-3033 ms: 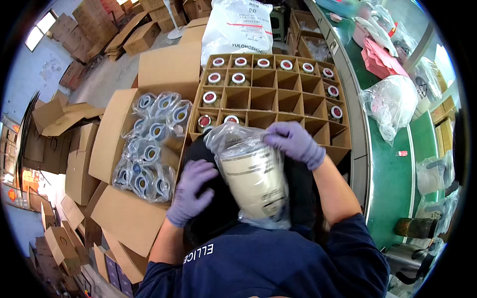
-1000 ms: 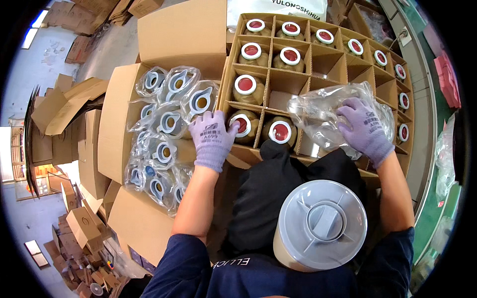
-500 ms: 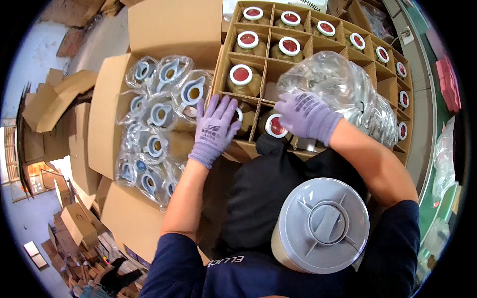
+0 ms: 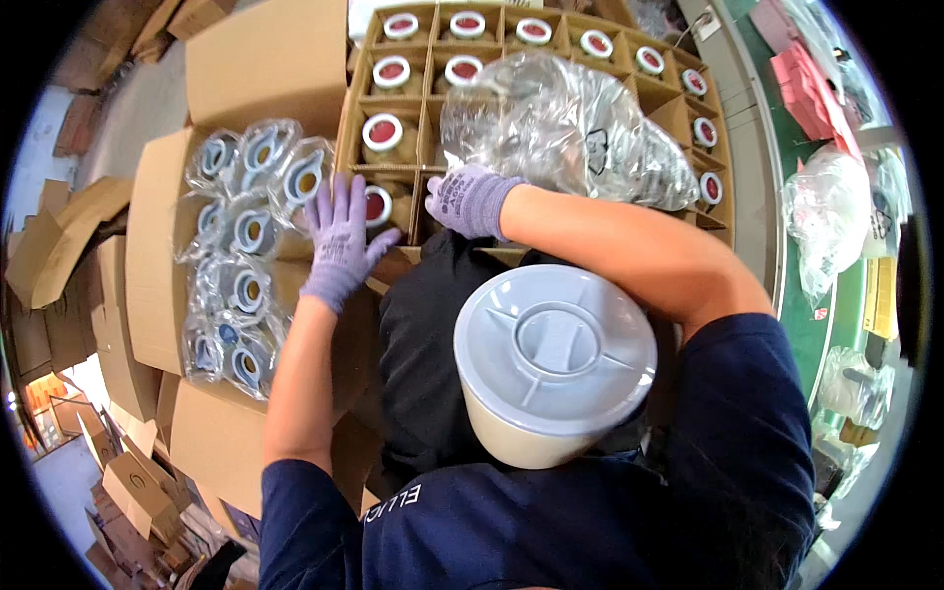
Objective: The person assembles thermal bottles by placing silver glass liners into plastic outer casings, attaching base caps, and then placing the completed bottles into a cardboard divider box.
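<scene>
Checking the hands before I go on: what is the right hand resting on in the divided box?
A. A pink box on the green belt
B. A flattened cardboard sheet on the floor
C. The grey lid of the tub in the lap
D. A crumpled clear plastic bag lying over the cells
D: the gloved right hand lies at the edge of the clear plastic bag spread over the divided box, while the tub sits untouched in the lap.

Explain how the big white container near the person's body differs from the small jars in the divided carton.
The white container is far larger than the small jars. Its lid is pale grey with moulded ribs; the jars have red-centred lids with white rims. It rests alone against the person's dark apron, while the jars sit singly in the cells of the divided carton. Both are round, closed and upright.
</scene>
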{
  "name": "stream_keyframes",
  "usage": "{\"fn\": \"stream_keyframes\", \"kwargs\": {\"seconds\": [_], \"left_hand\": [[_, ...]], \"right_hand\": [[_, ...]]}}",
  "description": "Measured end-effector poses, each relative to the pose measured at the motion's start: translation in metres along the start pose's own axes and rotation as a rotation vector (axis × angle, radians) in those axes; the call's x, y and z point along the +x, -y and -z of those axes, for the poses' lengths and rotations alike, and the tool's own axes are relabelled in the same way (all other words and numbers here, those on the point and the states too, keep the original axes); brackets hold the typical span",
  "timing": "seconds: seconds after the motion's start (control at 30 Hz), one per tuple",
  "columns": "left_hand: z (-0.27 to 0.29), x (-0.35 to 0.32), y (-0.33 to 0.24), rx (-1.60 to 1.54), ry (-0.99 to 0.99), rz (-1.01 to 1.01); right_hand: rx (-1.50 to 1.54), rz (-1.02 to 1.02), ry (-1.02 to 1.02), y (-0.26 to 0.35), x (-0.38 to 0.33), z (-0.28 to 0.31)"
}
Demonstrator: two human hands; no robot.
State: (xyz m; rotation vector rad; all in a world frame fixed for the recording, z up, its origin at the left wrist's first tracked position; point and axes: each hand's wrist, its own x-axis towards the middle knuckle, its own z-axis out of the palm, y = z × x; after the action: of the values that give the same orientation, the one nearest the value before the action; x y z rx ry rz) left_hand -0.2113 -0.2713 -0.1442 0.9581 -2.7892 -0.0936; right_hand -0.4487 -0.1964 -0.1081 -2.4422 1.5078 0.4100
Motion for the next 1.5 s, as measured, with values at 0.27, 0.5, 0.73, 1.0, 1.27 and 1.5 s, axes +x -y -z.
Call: {"fn": "stream_keyframes", "kwargs": {"seconds": [0.27, 0.5, 0.73, 1.0, 1.27, 1.5], "left_hand": [[0.120, 0.015, -0.101, -0.680, -0.372, -0.088], [0.118, 0.020, -0.120, -0.699, -0.502, 0.050], [0.066, 0.015, -0.117, -0.982, -0.384, 0.033], [0.000, 0.019, -0.081, -0.953, -0.235, 0.042], [0.008, 0.017, -0.065, -0.345, -0.039, 0.000], [0.188, -0.035, -0.154, -1.129, -0.043, -0.439]], "right_hand": [[0.218, -0.116, -0.791, 0.029, -0.125, 0.170], [0.218, -0.094, -0.728, 0.039, -0.127, 0.153], [0.663, -0.094, -1.194, -0.002, -0.116, 0.098], [1.078, -0.298, -0.947, 0.008, -0.184, 0.046], [0.805, 0.005, -0.936, 0.093, -0.291, 0.082], [-0.110, -0.782, -1.334, -0.111, -0.173, 0.111]]}}
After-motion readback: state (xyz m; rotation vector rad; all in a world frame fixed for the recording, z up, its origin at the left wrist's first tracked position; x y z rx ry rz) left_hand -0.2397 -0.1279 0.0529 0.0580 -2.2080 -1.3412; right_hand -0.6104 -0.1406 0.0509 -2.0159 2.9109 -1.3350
